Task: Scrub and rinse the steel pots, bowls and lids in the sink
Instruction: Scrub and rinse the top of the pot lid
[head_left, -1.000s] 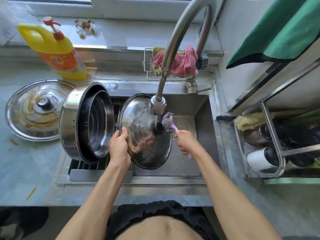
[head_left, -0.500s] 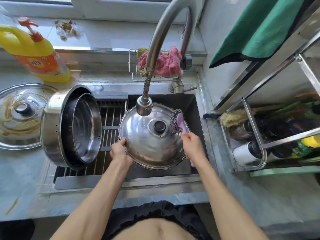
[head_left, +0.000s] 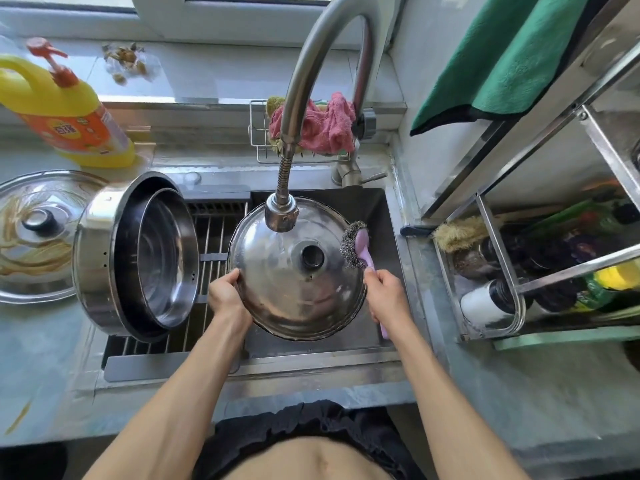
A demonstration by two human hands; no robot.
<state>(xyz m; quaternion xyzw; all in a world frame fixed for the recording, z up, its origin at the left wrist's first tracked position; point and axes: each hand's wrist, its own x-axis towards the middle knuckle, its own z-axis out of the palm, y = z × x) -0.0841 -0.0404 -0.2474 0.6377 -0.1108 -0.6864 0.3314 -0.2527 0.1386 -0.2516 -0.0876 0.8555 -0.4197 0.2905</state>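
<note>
A domed steel lid (head_left: 298, 271) with a dark knob is held knob-up between the hands, over the sink (head_left: 377, 209), water falling on it from the tap. A wire scrubber (head_left: 353, 249) on a lilac handle is laid against its rim by the right hand. Left of the left hand a pot (head_left: 104, 258) is tipped on its side, a bowl (head_left: 166, 258) nested inside. Farther left a smeared lid (head_left: 38, 237) is laid flat.

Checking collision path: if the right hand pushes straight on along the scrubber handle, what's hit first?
The right hand drives the scrubber up and left; likely first the lid near its knob, depth unclear.
</note>
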